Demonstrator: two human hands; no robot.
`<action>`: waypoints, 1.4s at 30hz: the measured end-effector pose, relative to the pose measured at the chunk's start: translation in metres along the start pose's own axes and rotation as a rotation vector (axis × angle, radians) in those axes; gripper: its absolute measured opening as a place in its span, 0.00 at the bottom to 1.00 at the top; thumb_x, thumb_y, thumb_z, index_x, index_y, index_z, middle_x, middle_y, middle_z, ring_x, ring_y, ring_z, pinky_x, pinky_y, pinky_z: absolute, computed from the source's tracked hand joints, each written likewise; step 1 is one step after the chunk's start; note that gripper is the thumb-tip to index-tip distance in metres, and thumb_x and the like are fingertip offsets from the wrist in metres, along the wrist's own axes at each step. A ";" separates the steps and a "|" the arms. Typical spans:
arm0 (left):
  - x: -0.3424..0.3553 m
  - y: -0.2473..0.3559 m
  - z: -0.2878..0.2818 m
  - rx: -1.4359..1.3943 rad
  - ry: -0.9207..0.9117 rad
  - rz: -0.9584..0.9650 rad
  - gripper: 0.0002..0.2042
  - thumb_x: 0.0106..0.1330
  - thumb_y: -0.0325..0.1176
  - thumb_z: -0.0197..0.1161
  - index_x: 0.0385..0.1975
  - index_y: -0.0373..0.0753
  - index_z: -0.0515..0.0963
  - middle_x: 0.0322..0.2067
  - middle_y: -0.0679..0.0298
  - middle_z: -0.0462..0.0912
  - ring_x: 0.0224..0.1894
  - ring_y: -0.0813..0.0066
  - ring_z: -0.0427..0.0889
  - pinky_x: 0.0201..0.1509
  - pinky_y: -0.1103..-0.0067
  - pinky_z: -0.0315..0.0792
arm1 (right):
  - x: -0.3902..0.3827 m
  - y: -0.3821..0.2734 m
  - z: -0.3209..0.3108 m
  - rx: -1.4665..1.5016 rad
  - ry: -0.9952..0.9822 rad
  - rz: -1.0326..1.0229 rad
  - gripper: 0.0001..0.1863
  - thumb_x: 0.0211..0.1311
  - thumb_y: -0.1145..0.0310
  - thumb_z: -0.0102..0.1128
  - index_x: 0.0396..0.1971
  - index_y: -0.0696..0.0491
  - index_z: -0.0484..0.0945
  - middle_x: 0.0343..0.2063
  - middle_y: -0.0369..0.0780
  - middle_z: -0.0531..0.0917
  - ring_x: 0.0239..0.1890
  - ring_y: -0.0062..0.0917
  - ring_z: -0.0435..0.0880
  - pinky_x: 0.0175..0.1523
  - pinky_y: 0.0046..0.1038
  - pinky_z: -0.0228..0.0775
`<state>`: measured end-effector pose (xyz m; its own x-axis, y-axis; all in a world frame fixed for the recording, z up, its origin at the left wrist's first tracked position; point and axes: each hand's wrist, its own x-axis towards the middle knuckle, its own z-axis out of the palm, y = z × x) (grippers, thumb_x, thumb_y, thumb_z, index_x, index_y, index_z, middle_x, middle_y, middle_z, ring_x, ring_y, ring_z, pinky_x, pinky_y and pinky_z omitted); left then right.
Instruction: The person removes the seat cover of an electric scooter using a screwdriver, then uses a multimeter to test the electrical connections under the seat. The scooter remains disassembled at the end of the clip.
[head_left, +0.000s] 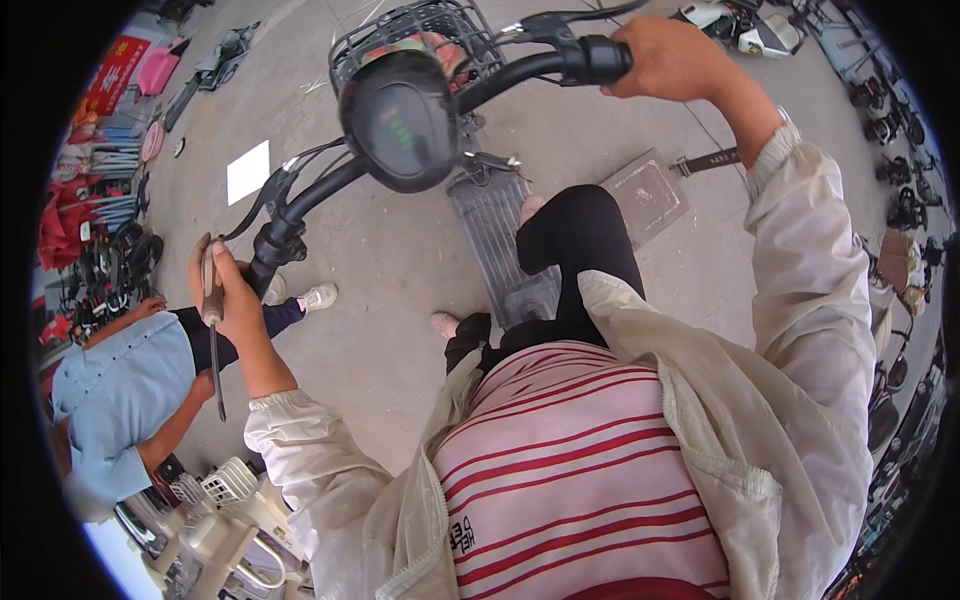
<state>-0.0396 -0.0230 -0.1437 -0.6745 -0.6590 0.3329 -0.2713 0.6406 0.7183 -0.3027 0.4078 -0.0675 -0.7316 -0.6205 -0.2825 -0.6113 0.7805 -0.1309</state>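
An electric scooter's handlebar (pixel 330 182) runs slantwise across the upper middle, with a dark rounded display (pixel 398 125) at its centre. My right hand (pixel 672 62) is closed around the right grip (pixel 604 61). At the left end, my left hand (pixel 238 305) grips a screwdriver (pixel 211 290), its shaft pointing back toward me. That hand is against the left grip (pixel 262 272); how much of the grip its fingers also wrap is hidden. The left brake lever (pixel 258 208) sits just ahead of it.
A wire basket (pixel 345 45) with something colourful inside is at the front. Below lies the ribbed footboard (pixel 485 235). A person in a light blue shirt (pixel 130 375) stands at left. A brown flat box (pixel 648 198) and white sheet (pixel 248 172) lie on the floor. Parked scooters (pixel 905 200) line the right.
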 end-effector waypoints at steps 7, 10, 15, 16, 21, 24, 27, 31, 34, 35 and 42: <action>-0.005 -0.028 -0.030 -0.565 -0.123 0.017 0.29 0.64 0.54 0.50 0.40 0.27 0.79 0.36 0.52 0.81 0.36 0.64 0.80 0.41 0.75 0.73 | -0.001 -0.018 0.002 -0.131 0.111 0.078 0.16 0.41 0.61 0.66 0.31 0.53 0.81 0.26 0.48 0.82 0.34 0.44 0.82 0.42 0.40 0.74; 0.001 -0.027 -0.040 -0.670 -0.314 0.243 0.29 0.60 0.57 0.51 0.31 0.30 0.81 0.38 0.48 0.80 0.41 0.58 0.78 0.47 0.69 0.70 | -0.005 -0.036 0.003 -0.172 0.159 0.193 0.16 0.42 0.65 0.67 0.34 0.52 0.77 0.32 0.46 0.81 0.38 0.45 0.80 0.43 0.42 0.72; 0.036 -0.022 -0.053 -0.488 -0.623 0.544 0.22 0.48 0.53 0.62 0.30 0.38 0.84 0.43 0.48 0.80 0.42 0.48 0.79 0.50 0.65 0.72 | 0.000 -0.046 0.009 -0.173 0.219 0.274 0.16 0.43 0.69 0.68 0.34 0.52 0.76 0.34 0.46 0.81 0.41 0.46 0.79 0.45 0.42 0.70; 0.042 -0.021 -0.057 -0.475 -0.653 0.528 0.21 0.46 0.51 0.64 0.31 0.39 0.84 0.43 0.48 0.80 0.42 0.48 0.79 0.49 0.66 0.72 | 0.004 -0.045 0.006 -0.167 0.191 0.268 0.14 0.43 0.68 0.67 0.33 0.52 0.76 0.33 0.47 0.81 0.41 0.46 0.79 0.45 0.43 0.70; 0.045 -0.020 -0.062 -0.374 -0.825 0.273 0.16 0.41 0.40 0.71 0.34 0.46 0.86 0.45 0.53 0.80 0.38 0.59 0.83 0.42 0.75 0.76 | 0.029 -0.056 -0.014 -0.164 0.084 0.289 0.10 0.43 0.67 0.68 0.27 0.53 0.78 0.30 0.47 0.82 0.40 0.47 0.79 0.44 0.42 0.71; 0.049 -0.016 -0.063 -0.319 -0.892 0.220 0.16 0.42 0.41 0.72 0.34 0.46 0.86 0.41 0.57 0.81 0.35 0.62 0.84 0.40 0.76 0.76 | 0.038 -0.056 -0.012 -0.163 0.059 0.349 0.10 0.43 0.66 0.68 0.25 0.53 0.79 0.29 0.48 0.82 0.39 0.47 0.79 0.44 0.43 0.71; 0.040 -0.021 -0.050 -0.370 -0.854 0.192 0.14 0.45 0.41 0.72 0.32 0.46 0.87 0.37 0.60 0.81 0.31 0.65 0.83 0.38 0.77 0.76 | 0.051 -0.041 -0.004 -0.234 0.124 0.288 0.08 0.41 0.66 0.66 0.24 0.51 0.79 0.28 0.47 0.82 0.37 0.46 0.81 0.42 0.42 0.72; 0.027 -0.024 -0.039 -0.343 -0.851 0.272 0.13 0.51 0.40 0.72 0.34 0.43 0.86 0.39 0.60 0.79 0.31 0.71 0.83 0.37 0.79 0.75 | 0.070 -0.027 0.002 -0.285 0.214 0.289 0.07 0.39 0.69 0.63 0.23 0.50 0.79 0.27 0.45 0.83 0.36 0.44 0.82 0.42 0.40 0.74; 0.021 -0.020 -0.040 -0.266 -0.868 0.282 0.12 0.53 0.42 0.70 0.32 0.43 0.86 0.40 0.60 0.78 0.31 0.70 0.83 0.38 0.78 0.75 | 0.079 -0.031 0.005 -0.428 0.259 0.318 0.10 0.44 0.67 0.64 0.30 0.48 0.81 0.35 0.43 0.82 0.43 0.42 0.81 0.49 0.39 0.73; 0.021 -0.019 -0.043 -0.223 -0.878 0.277 0.11 0.53 0.42 0.70 0.32 0.43 0.85 0.39 0.60 0.78 0.31 0.70 0.83 0.38 0.78 0.75 | 0.084 -0.040 0.003 -0.443 0.224 0.363 0.11 0.46 0.67 0.64 0.33 0.47 0.81 0.39 0.42 0.81 0.47 0.41 0.80 0.51 0.39 0.72; 0.028 -0.016 -0.021 -0.106 -0.912 0.363 0.13 0.52 0.45 0.70 0.31 0.45 0.83 0.39 0.57 0.76 0.32 0.59 0.82 0.38 0.71 0.76 | 0.092 -0.031 0.043 -0.669 0.501 0.731 0.21 0.53 0.70 0.60 0.50 0.46 0.74 0.52 0.45 0.73 0.59 0.42 0.71 0.55 0.45 0.68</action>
<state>-0.0396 -0.0600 -0.1333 -0.9876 0.1553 -0.0228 0.0894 0.6761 0.7314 -0.3381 0.3296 -0.1302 -0.9293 -0.1067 0.3535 0.0878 0.8660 0.4922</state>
